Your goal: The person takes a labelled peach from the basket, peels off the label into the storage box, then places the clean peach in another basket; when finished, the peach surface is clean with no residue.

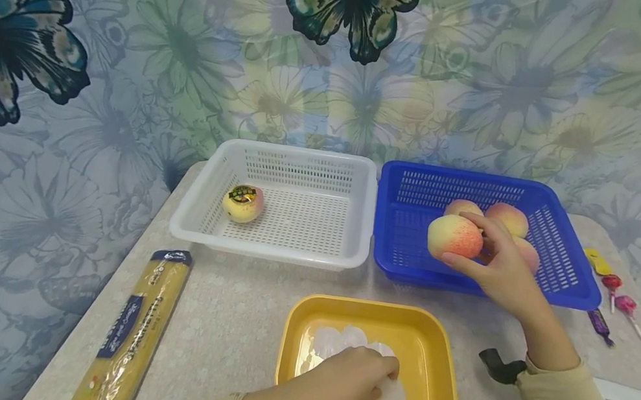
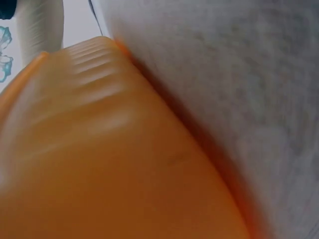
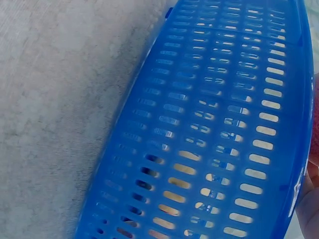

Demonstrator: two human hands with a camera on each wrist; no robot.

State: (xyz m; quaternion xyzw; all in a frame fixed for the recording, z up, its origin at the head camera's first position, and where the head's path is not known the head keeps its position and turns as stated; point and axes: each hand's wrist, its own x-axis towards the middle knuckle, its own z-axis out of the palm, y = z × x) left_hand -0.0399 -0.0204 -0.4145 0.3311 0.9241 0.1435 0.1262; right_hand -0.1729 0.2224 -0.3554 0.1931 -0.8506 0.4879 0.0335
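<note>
We see the right hand (image 1: 501, 265) curled round a pink-and-yellow peach (image 1: 454, 236), thumb below and fingers over its far side, holding it just above the near left part of the slotted blue plastic basket (image 1: 572, 288), where three more peaches (image 1: 509, 218) lie close behind it. The left hand (image 1: 351, 379) rests palm down in the shallow yellow plastic tray (image 1: 438, 362), its fingers bent onto a white foam fruit sleeve (image 1: 392, 396) that sits among a few others (image 1: 335, 342); we cannot tell whether it pinches the sleeve or merely presses on it. In the white slotted plastic basket (image 1: 268, 247) to the left lies one peach with a dark round sticker (image 1: 243, 203). We judge the step in hand to be the lifting of a fruit out of the blue basket while the other hand readies a wrap. The next move, as we see it, calls for bringing peach and sleeve together over the tray, with a gentle grip so the soft skin is not bruised. A long yellow packet of spaghetti (image 1: 130, 336) lies at the table's left edge, and wrapped lollipops (image 1: 618, 296) lie right of the blue basket.
</note>
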